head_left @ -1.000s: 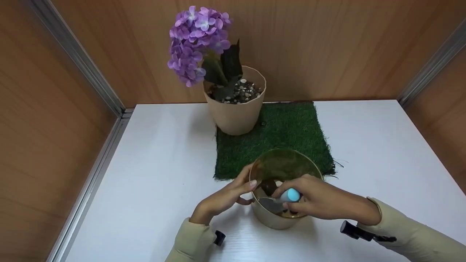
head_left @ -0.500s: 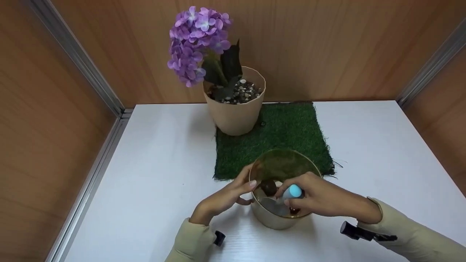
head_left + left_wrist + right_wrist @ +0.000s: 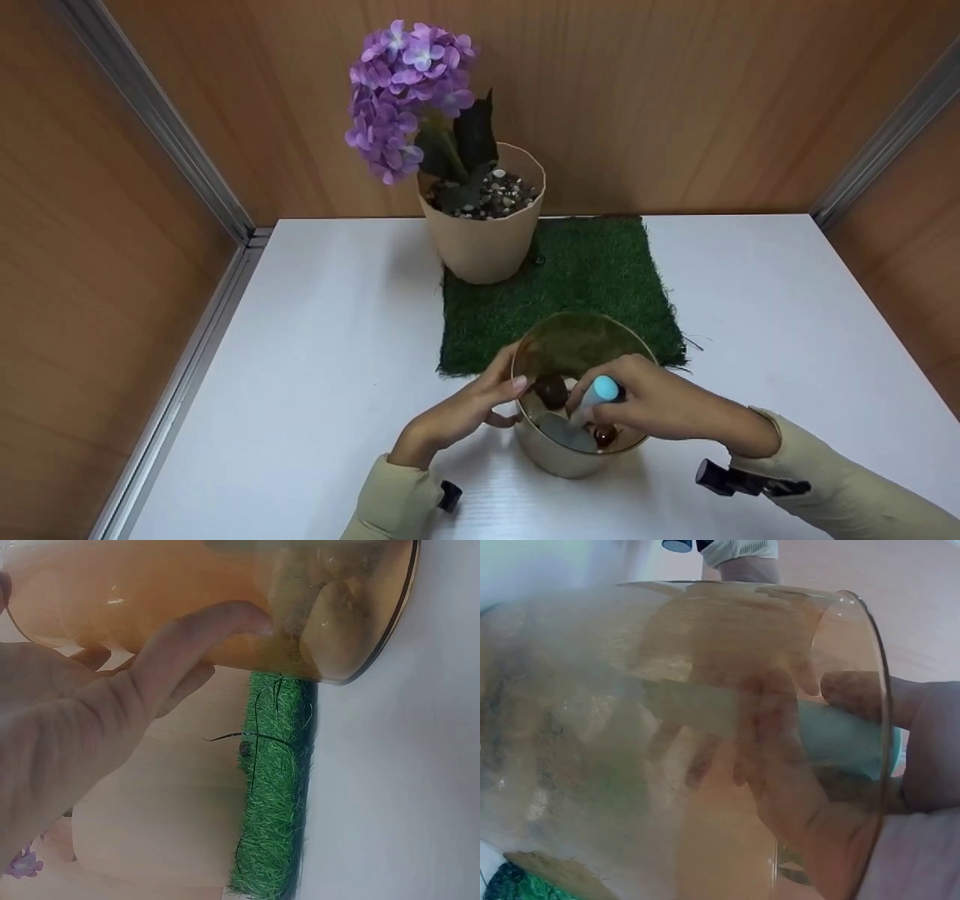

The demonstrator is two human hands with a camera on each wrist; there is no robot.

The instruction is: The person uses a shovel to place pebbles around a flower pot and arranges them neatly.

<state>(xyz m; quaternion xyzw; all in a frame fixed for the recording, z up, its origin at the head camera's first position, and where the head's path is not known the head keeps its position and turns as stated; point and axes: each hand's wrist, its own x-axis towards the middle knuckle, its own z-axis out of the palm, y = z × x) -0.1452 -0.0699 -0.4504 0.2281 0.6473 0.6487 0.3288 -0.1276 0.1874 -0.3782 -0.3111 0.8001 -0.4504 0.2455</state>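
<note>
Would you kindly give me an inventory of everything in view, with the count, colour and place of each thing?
container: 1, clear amber, on the table before the mat
stones: several, exact number unclear, mostly brown, inside the container
tool: 1, light blue handle end, grey blade, in the container
mat: 1, grass green, on the table
pot: 1, beige, on the mat's back left
pebbles: many, dark and white, in the pot
flower head: 1, purple, above the pot
leaves: a few, dark green, below the flower head
table: 1, white, underneath
panels: 3, wood brown, left, back, right
sleeves: 2, pale olive, on the forearms
left hand: 1, holding the container
right hand: 1, gripping the tool
</note>
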